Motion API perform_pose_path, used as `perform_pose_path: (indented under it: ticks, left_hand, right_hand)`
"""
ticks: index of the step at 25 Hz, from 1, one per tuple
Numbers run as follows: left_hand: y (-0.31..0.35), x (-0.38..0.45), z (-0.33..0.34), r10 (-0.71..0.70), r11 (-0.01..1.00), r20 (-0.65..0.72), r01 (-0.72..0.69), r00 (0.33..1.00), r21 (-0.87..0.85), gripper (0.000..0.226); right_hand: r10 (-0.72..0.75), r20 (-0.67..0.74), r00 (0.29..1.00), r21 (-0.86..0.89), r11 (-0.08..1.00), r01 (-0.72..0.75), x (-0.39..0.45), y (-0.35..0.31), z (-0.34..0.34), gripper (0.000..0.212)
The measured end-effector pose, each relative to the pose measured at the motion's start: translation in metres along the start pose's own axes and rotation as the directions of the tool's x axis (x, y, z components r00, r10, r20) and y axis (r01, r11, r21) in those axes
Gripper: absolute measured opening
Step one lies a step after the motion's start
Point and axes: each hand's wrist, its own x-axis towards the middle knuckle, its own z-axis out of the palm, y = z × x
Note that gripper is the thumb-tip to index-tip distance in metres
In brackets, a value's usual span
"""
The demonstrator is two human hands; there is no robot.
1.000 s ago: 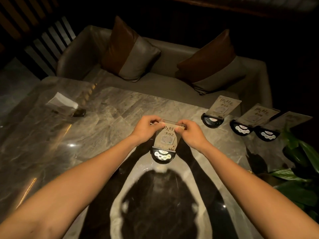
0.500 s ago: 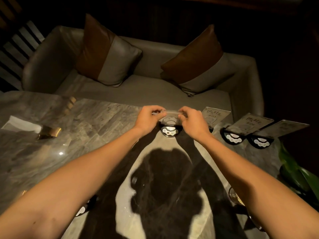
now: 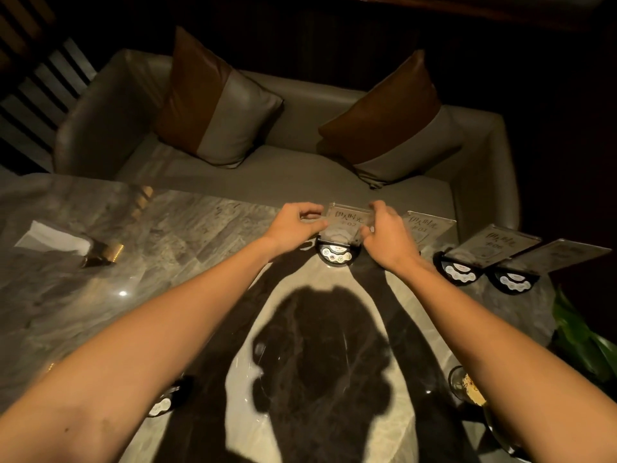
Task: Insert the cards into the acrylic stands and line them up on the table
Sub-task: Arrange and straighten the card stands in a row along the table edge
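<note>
Far left on the table (image 3: 187,235) lies a white napkin (image 3: 53,237) with a small gold-trimmed holder (image 3: 107,257), well apart from the work. Near the table's far edge, the left hand (image 3: 293,225) has its fingers curled at the left edge of the stand (image 3: 339,250), thumb and fingertips at the clear plate; whether they press it or only touch it is hard to tell. The stand's round black base sits on the table, and the card (image 3: 347,222) in it leans away from the person, its wide side running left to right between both hands. The right hand (image 3: 384,235) is cupped against the plate's right edge, equally near.

To the right stand three more filled stands: the second (image 3: 430,225) just behind the right hand, then the third (image 3: 462,265) and fourth (image 3: 514,279), touching or nearly so. They run in a line slanting toward the person on the right, so the held stand likely needs only a small nudge along that line to join it as the leftmost. A plant (image 3: 581,332) crowds the right edge.
</note>
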Motion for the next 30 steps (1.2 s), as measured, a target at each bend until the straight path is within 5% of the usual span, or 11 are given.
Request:
perform_pose_path:
  ticks: [4, 6, 10, 14, 18, 22, 26, 30]
  left_hand:
    - [-0.003, -0.046, -0.035, -0.003, 1.0, -0.038, 0.004, 0.999, 0.009, 0.037]
    - [-0.005, -0.076, -0.057, 0.02, 1.0, -0.105, -0.02, 0.994, 0.01, 0.037]
    - [-0.02, -0.144, -0.104, 0.046, 0.999, -0.216, -0.044, 0.975, 0.013, 0.035]
    - [-0.06, -0.211, -0.152, -0.002, 1.0, -0.288, 0.003, 0.958, 0.004, 0.047]
    - [-0.102, -0.269, -0.186, -0.065, 0.998, -0.355, 0.069, 0.933, 0.0, 0.049]
    - [-0.143, -0.315, -0.189, -0.144, 0.985, -0.433, 0.086, 0.89, -0.151, 0.06]
    - [-0.168, -0.34, -0.176, -0.221, 0.941, -0.424, 0.077, 0.878, -0.331, 0.063]
    - [-0.184, -0.346, -0.166, -0.248, 0.946, -0.426, 0.124, 0.87, -0.299, 0.043]
  right_hand:
    - [-0.068, -0.147, 0.987, -0.189, 0.981, 0.039, -0.025, -0.026, -0.002, 0.055]
    - [-0.132, -0.14, 0.981, -0.145, 0.983, 0.112, -0.041, -0.045, 0.003, 0.062]
    - [-0.23, 0.131, 0.964, 0.182, 0.962, 0.204, -0.086, -0.099, 0.033, 0.084]
    - [-0.343, 0.374, 0.862, 0.391, 0.901, 0.189, -0.136, -0.149, 0.088, 0.106]
    - [-0.423, 0.461, 0.78, 0.458, 0.866, 0.2, -0.178, -0.188, 0.136, 0.117]
    - [-0.439, 0.461, 0.771, 0.445, 0.866, 0.227, -0.212, -0.208, 0.173, 0.123]
    - [-0.46, 0.465, 0.756, 0.461, 0.855, 0.238, -0.228, -0.213, 0.197, 0.106]
    - [-0.38, 0.446, 0.811, 0.648, 0.762, 0.0, -0.231, -0.215, 0.208, 0.032]
